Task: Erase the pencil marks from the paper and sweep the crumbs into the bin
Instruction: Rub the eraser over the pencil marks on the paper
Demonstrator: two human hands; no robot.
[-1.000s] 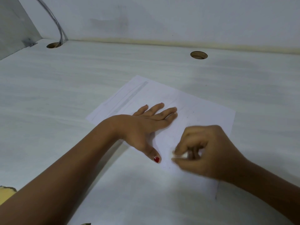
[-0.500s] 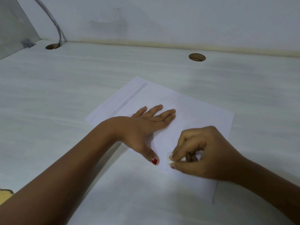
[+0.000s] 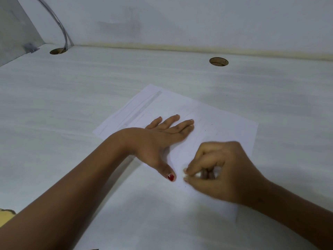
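A white sheet of paper (image 3: pixel 225 127) lies on the pale desk, with faint pencil lines near its far left edge. My left hand (image 3: pixel 162 138) lies flat on the sheet, fingers straight and thumb spread toward me. Just right of that thumb, my right hand (image 3: pixel 218 170) pinches a small white eraser (image 3: pixel 186 175) between thumb and fingertips, pressed against the paper. Only the eraser's tip shows. A few dark crumbs (image 3: pixel 210 126) dot the sheet. No bin is in view.
The desk (image 3: pixel 72 98) has two round cable holes, one at the back left (image 3: pixel 57 51) with a grey cable running up, one at the back right (image 3: pixel 218 61). A wall closes the back and a grey panel the far left.
My right hand has shifted back and forth over the lower part of the sheet with the eraser. My left hand has stayed flat in place.
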